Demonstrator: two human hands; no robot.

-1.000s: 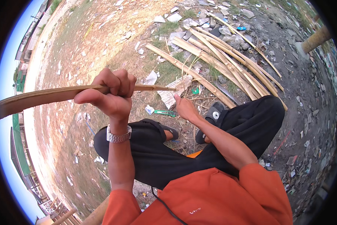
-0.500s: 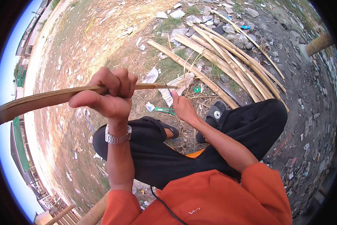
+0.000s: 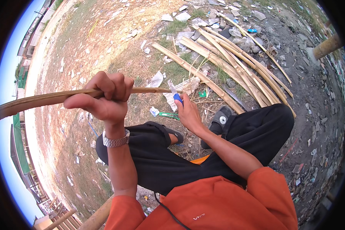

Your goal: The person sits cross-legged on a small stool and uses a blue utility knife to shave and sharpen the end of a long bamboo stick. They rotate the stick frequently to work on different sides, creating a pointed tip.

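My left hand (image 3: 107, 94), with a metal watch at the wrist, is wrapped round a long bamboo strip (image 3: 38, 103). The strip runs out past the left edge of the view and tapers to a thin tip beyond my knuckles. My right hand (image 3: 189, 113) grips a blue-handled utility knife (image 3: 177, 96) at the strip's tip. Its silver blade (image 3: 172, 86) points up and away, crossing the strip near the end; whether it touches cannot be made out. Fingers hide most of the knife's handle.
Several split bamboo strips (image 3: 203, 74) lie piled ahead on the right. Near my feet are a slim green tool (image 3: 169, 115), a crumpled paper sheet (image 3: 186, 92) and a dark flat blade-like piece (image 3: 235, 97). A round post (image 3: 327, 46) stands at far right. Litter covers the ground.
My left hand and the bamboo strip have shifted slightly left. The knife in my right hand has turned, so its blade and blue handle now show more plainly.
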